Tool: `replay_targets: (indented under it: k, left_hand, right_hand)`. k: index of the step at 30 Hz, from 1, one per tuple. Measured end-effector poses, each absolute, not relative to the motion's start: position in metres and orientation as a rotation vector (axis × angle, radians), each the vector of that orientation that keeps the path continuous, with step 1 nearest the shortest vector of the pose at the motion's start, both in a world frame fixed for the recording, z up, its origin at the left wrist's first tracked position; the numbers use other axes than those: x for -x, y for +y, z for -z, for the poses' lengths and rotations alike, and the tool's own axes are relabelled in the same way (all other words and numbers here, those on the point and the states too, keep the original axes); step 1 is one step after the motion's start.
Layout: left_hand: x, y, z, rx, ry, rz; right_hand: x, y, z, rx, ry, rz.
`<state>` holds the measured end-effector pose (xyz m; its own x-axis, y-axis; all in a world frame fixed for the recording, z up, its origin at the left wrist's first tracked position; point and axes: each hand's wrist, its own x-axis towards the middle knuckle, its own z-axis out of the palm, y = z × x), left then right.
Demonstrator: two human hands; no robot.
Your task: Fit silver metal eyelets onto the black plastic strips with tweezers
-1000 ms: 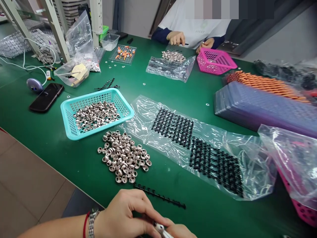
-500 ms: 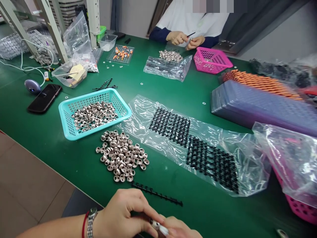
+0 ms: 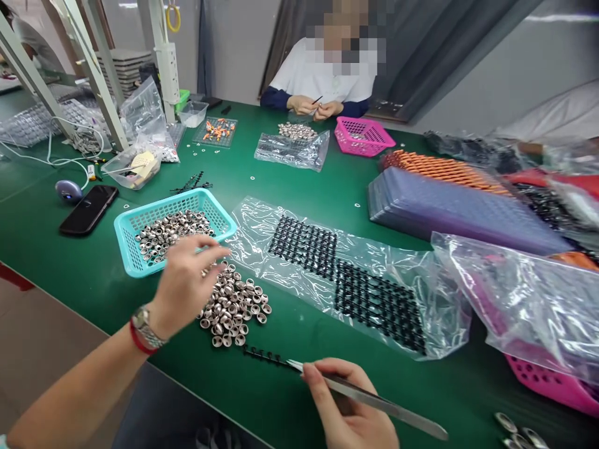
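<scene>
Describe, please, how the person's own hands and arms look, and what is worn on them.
The left hand has no glove; at its wrist are a silver metal-link watch and a red band. The left forearm is uncovered. The right hand is also gloveless; its forearm is out of view.

One head-worn camera looks forward and down from behind and above the left hand (image 3: pixel 185 287) and right hand (image 3: pixel 358 419), both near the lens, across the table (image 3: pixel 299 333) beyond them; camera height is hard to judge.
</scene>
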<state>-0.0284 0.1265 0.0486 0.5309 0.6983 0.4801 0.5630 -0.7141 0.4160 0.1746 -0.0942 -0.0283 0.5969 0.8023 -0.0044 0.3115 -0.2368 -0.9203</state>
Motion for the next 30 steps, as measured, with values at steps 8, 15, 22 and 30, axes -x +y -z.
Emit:
replay_targets:
  k: [8,15,22,30]
  left_hand:
    - [-0.022,0.087,-0.018,-2.889,0.543,-0.347]
    - [-0.008,0.075,-0.021,-2.934,0.441,-0.321]
    - [0.014,0.029,0.001,-2.835,0.365,-0.499]
    - [0.015,0.023,0.006,-2.775,0.425,-0.629]
  right_hand:
    - [-0.155,-0.076,0.035,1.818,-0.927,-0.474]
    - [-0.142,-0.073,0.027,1.921,-0.845,-0.472]
    - [-0.144,-0.075,0.028,1.883,-0.946,-0.398]
    - [-0.148,-0.068,0.022,1.683,-1.115,-0.278]
